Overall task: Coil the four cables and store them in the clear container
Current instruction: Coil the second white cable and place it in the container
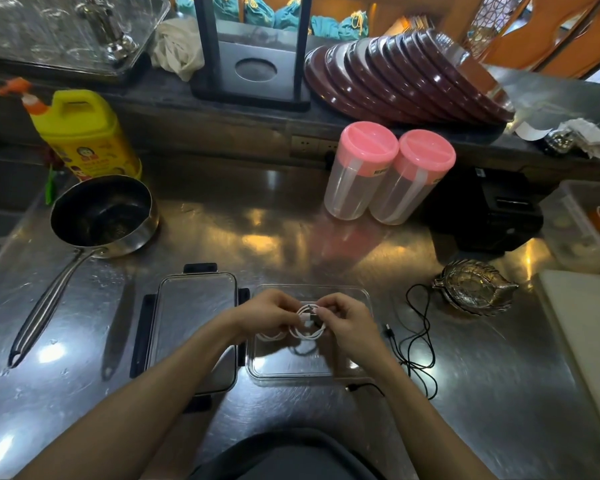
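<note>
A small coil of white cable [307,332] is held between both hands above the clear container [357,294] on the steel counter. My left hand [267,315] pinches the coil's left side and my right hand [347,323] grips its right side near the plugs. Another white loop [269,337] hangs below my left hand; whether it belongs to the same cable is unclear. A loose black cable [420,341] sprawls uncoiled on the counter right of the container. The container's lid [194,323], with black clips, lies just to its left.
A saucepan [101,216] with a long handle sits at the left, a yellow bottle [84,133] behind it. Two pink-lidded jars [388,174] stand at the back, a black device [489,213] to their right. A metal leaf dish [475,285] and a white board [586,327] lie at the right.
</note>
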Available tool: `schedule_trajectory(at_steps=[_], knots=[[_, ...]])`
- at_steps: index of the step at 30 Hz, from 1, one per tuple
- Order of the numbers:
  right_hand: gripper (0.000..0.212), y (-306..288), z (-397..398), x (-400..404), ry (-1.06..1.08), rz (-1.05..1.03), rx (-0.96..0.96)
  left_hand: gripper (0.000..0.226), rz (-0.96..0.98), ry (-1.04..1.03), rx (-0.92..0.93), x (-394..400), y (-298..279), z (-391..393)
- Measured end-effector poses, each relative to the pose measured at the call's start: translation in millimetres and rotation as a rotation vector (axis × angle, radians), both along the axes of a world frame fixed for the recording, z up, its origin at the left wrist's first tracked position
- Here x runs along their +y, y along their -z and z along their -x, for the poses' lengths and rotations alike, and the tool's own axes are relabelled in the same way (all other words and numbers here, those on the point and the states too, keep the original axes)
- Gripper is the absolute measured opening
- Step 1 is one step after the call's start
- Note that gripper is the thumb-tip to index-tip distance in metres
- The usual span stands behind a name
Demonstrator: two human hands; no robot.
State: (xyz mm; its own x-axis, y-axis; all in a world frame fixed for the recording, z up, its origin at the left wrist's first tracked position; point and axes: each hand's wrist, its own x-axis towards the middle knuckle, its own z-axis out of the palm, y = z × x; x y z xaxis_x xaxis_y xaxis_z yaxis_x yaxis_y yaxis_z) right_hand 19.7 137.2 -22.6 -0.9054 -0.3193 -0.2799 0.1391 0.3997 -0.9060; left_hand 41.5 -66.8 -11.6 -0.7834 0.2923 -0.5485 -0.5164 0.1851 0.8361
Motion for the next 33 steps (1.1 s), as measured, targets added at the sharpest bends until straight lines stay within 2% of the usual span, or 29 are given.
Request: schedule_trajectory(at_steps=[4, 11, 16, 22, 26, 33], knots=[[0.009, 1, 0, 4, 0.031, 0.087, -0.12, 0.028, -0.066, -0.152, -0.016, 1, 9, -2], [0.013, 3, -4, 6, 0.035, 0.142, -0.206, 0.02, -0.07, -0.339, -0.033, 10, 16, -6], [0.023, 3, -8, 3, 0.052, 0.196, -0.296, 0.02, -0.016, -0.337, 0.001, 15, 16, -6], [0.024, 13, -6, 3, 0.03, 0.097, -0.307, 0.025, 0.063, -0.32, 0.001, 18, 24, -7], [0.022, 29, -8, 1, 0.002, -0.006, -0.359, 0.023, 0.194, -0.236, 0.036, 17, 42, -10], [0.01, 49, -10, -14, -0.134, -0.192, -0.423, 0.013, 0.641, 0.084, 0.14, 19, 61, -11]])
